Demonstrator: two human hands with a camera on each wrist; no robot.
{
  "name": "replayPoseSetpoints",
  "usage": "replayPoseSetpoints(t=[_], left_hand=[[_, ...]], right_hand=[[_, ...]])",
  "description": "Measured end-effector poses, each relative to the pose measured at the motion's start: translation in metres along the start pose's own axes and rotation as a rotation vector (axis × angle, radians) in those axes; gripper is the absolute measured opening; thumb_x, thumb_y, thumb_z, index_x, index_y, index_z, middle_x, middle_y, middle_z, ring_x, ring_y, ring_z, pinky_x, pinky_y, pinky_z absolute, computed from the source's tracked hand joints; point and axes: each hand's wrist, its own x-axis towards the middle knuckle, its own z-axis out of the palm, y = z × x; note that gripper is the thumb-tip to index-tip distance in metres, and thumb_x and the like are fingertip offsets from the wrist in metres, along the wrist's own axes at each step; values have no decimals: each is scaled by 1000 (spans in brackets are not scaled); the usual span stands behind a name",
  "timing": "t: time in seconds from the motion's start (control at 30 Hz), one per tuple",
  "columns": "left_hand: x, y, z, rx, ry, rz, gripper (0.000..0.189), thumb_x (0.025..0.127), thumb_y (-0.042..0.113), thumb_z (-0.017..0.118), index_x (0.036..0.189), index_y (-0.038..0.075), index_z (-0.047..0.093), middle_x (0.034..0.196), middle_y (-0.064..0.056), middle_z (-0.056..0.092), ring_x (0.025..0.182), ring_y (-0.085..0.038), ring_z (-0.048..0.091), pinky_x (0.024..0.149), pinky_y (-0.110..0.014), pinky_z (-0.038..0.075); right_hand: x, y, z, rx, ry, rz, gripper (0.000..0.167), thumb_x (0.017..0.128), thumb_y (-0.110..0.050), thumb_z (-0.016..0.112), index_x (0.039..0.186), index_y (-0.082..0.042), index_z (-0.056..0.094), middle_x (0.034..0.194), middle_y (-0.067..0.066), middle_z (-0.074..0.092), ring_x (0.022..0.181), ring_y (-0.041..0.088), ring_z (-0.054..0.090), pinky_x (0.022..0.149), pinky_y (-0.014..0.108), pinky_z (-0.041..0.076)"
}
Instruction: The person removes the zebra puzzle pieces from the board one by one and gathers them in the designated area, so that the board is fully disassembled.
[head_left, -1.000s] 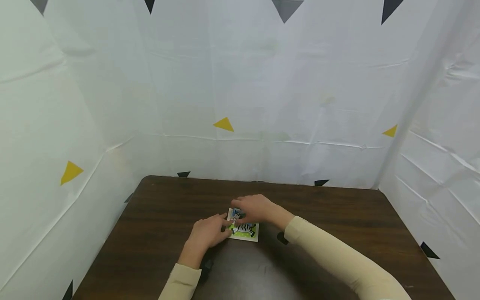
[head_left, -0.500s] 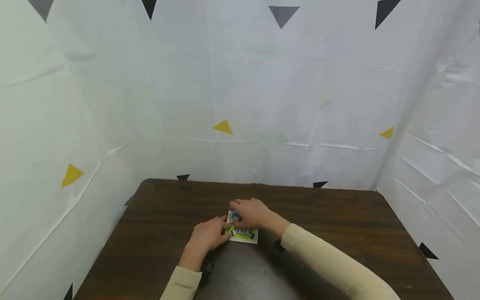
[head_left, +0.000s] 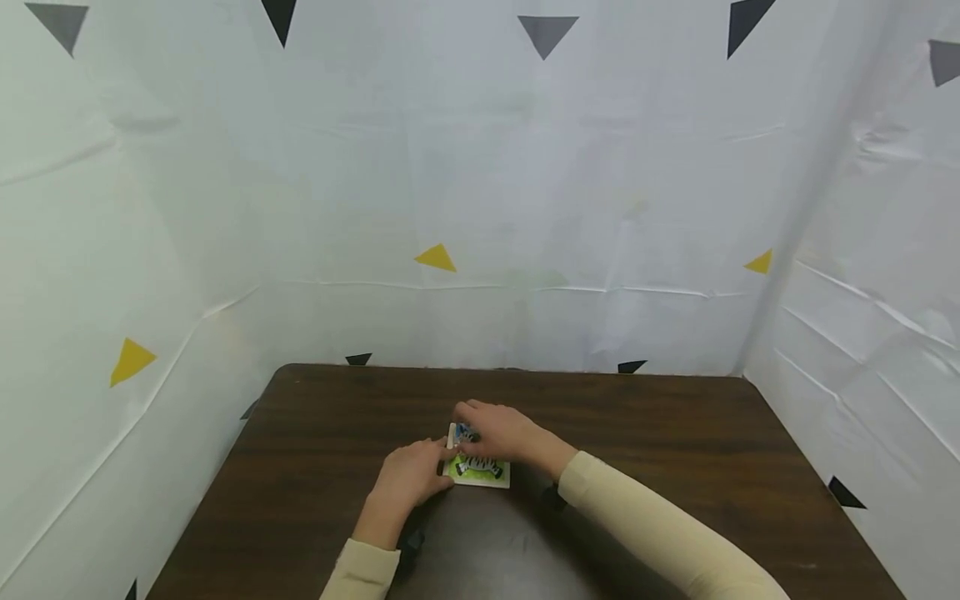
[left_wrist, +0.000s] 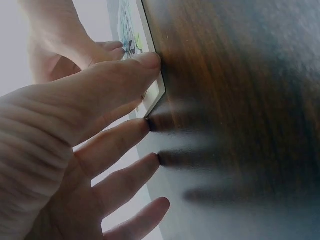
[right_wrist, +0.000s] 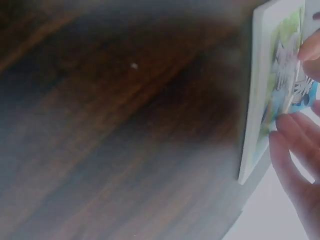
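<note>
A small white-bordered board [head_left: 482, 476] with a zebra on green printed on it lies flat on a dark wood-grain table [head_left: 337, 433], and it serves as the landmark here. The left hand [head_left: 408, 477] is at the board's left side, its thumb lying on the near-left corner and its index finger reaching the left edge; the other fingers spread out to the left of the board, fairly straight and spaced apart, two of them with their tips down at the tabletop. The right hand [head_left: 501, 429] arches over the board's upper right part, coming in from the right, with thumb and fingertips drawn narrowly together. In the right wrist view they pinch a printed piece [right_wrist: 303, 95], striped and blue, that tilts up from the board's surface; how firmly they hold it cannot be told, as part of the grip runs out of view. The hand hides much of the picture's middle. Pale yellow sleeves [head_left: 660, 529] extend nearer than the board, one on either side. Well beyond the board, past the table's far edge, hangs a creased white sheet [head_left: 480, 167] bearing black, grey and yellow triangles [head_left: 437, 257].
</note>
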Motion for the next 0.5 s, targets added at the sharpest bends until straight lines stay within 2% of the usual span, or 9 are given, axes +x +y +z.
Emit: replayPoseSetpoints(t=[0.23,0.37,0.5], left_hand=[[1,1,2,30,-9,10,51,94,35,85,143,27,73,153,-5,65,132,-33,68,96,-55,61],[3,0,3,40,-7,-3,52,94,35,85,144,28,72,154,-5,65,131,-31,68,94,-53,61],[5,-3,6,18,-4,-15,53,94,35,85,144,26,72,155,-5,64,132,-32,68,97,-54,61]], right_hand=[[-3,2,-5,104,26,20,41,105,-36,70,142,-19,61,139,1,66,103,13,69,88,38,62],[-7,10,-3,186,70,33,43,105,-34,70,144,-16,63,139,1,66,116,15,68,98,42,60],[-20,17,-4,275,117,44,42,104,-28,72,143,-12,64,136,2,65,113,18,67,96,44,61]])
